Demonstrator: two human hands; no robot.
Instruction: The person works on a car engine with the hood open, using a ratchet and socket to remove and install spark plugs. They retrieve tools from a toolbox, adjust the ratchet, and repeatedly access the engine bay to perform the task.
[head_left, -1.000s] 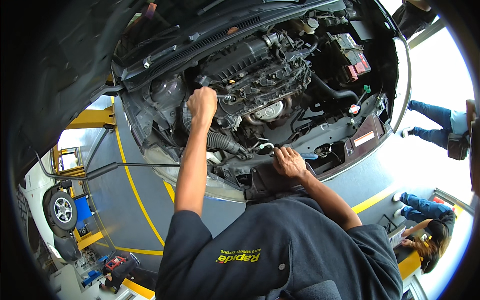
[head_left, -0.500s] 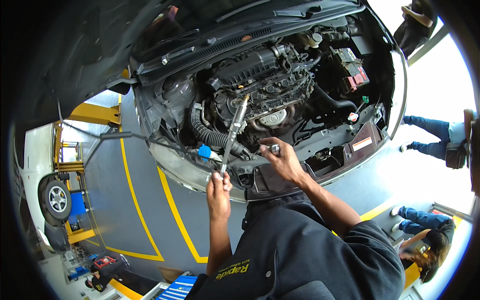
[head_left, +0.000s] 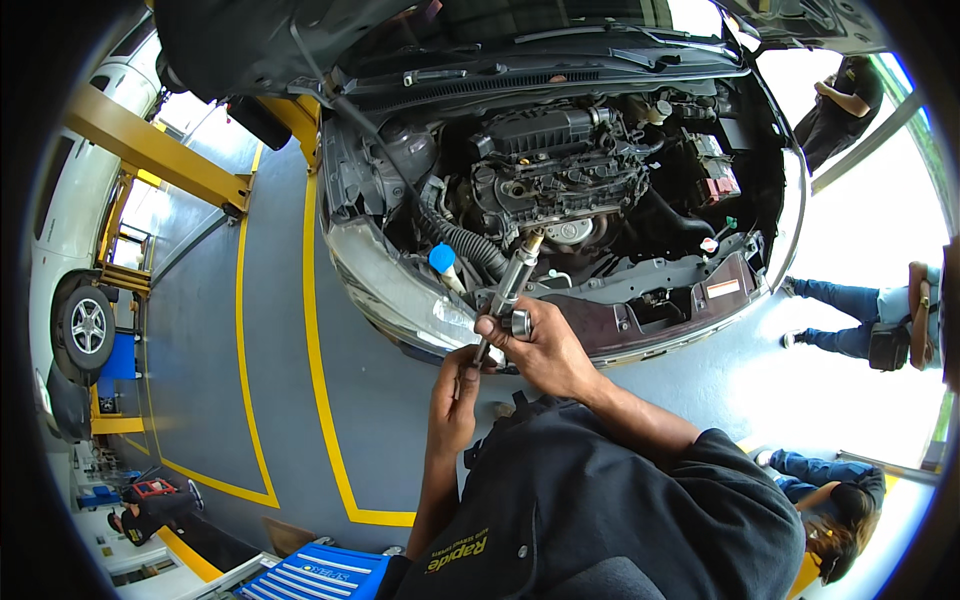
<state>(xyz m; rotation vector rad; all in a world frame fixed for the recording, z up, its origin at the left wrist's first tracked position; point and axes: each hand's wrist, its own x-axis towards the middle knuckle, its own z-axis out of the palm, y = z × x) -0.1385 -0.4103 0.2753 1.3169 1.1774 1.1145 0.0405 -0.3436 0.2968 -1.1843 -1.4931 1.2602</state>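
A long metal extension bar with a silver socket-like barrel [head_left: 513, 277] and a brass-coloured tip rises at a slant before the engine. My left hand [head_left: 455, 405] is closed round its lower end. Just above it, my right hand [head_left: 548, 352] is closed, its thumb and fingers against the bar's shaft. A short, round, shiny metal piece [head_left: 521, 323] sits in the fingers of my right hand; its exact kind is unclear. Beyond the tool lies the engine [head_left: 560, 170], with the bar's tip apart from it, near the front edge of the bay.
The car's front edge [head_left: 455, 325] curves close to my hands. A blue-capped filler neck [head_left: 441, 258] and a battery [head_left: 715, 165] flank the bay. A blue tool chest [head_left: 315, 575] stands at lower left, a yellow lift arm [head_left: 165, 150] beyond. Several people stand around.
The bar has come back from over the engine toward me. My right hand has moved left and down onto its shaft, beside my left hand. The view has shifted too.
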